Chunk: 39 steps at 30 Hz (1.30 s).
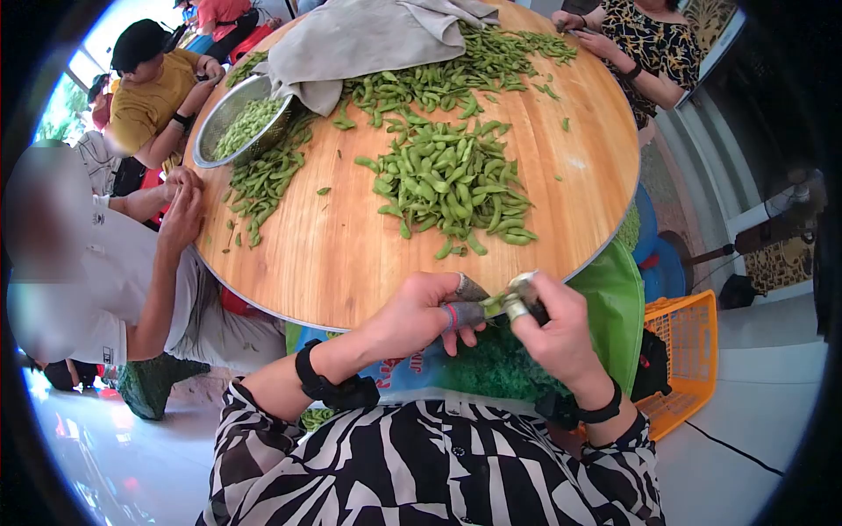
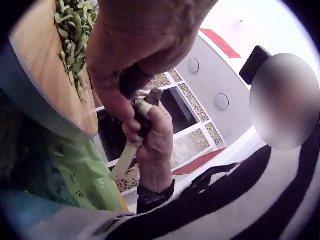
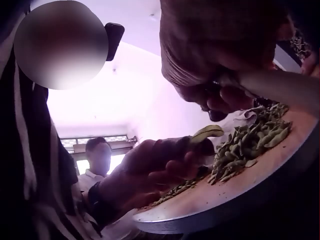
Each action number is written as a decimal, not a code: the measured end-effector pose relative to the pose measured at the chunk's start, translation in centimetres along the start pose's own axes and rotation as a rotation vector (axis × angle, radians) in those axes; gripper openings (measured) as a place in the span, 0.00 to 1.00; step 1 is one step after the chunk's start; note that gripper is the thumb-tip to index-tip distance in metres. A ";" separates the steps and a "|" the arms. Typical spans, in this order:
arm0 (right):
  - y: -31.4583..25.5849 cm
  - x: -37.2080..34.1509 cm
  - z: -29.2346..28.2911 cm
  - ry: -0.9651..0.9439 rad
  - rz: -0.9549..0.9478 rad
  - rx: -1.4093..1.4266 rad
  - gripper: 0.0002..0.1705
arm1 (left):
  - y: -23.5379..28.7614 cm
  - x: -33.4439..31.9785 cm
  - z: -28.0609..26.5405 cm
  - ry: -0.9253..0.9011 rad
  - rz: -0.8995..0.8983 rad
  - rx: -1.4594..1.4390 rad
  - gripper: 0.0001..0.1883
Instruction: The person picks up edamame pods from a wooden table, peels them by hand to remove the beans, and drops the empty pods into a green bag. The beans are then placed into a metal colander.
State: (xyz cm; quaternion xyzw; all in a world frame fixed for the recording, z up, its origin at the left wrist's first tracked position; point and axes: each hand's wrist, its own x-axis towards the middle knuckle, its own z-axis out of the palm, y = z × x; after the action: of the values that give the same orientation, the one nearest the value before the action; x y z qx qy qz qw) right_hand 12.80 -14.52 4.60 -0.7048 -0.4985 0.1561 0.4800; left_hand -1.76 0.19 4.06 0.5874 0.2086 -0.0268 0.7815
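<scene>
Head view: a green pod (image 1: 494, 306) is held at the near edge of the round wooden table (image 1: 579, 188), between the left hand (image 1: 421, 311) and the right hand (image 1: 561, 333). Grey covers (image 1: 465, 314) are worn on the left thumb and index finger, and the pod is pinched narrowly by them, its free end pointed toward the right hand. In the right wrist view the curved pod is seen lying along the covered fingertips of the left hand, its tip left sticking out past them; the other left fingers are bent beneath.

The right hand's fingers are curled around a long pale object (image 2: 123, 162), which is seen jutting from the bottom of the fist in the left wrist view; what it is cannot be told. A pale cover (image 2: 144, 106) is worn on the right thumb. Whether the pod is touched by the right hand cannot be told.

Beyond the hands, a loose pile of pods (image 1: 452, 180) is spread on the table. Farther back, more pods are partly covered by a grey cloth (image 1: 360, 44), and shelled beans (image 1: 248, 125) are held in a metal colander (image 1: 210, 131).
</scene>
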 end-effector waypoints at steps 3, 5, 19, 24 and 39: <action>-0.2 -0.3 0.4 -0.074 0.020 0.001 0.10 | -0.6 0.1 0.1 0.013 0.036 0.016 0.08; -0.2 -0.3 0.4 -0.071 0.046 0.024 0.09 | -0.6 0.0 0.2 0.028 0.027 0.001 0.07; 1.1 -0.8 0.7 -0.282 0.169 0.370 0.11 | -1.3 -0.6 -0.3 -0.074 -0.010 -0.041 0.05; 1.2 -1.4 1.0 -0.308 0.259 0.439 0.10 | -2.7 -0.6 -0.3 -0.126 -0.032 -0.242 0.04; 2.3 -1.6 1.5 -0.296 0.252 0.417 0.16 | -3.6 0.5 0.8 0.093 -0.119 -0.284 0.02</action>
State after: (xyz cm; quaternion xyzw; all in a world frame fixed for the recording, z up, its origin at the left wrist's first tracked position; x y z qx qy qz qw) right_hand 12.36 -15.20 1.52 -0.6168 -0.4285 0.4150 0.5136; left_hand -2.15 -1.53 0.81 0.4581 0.2805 -0.0160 0.8433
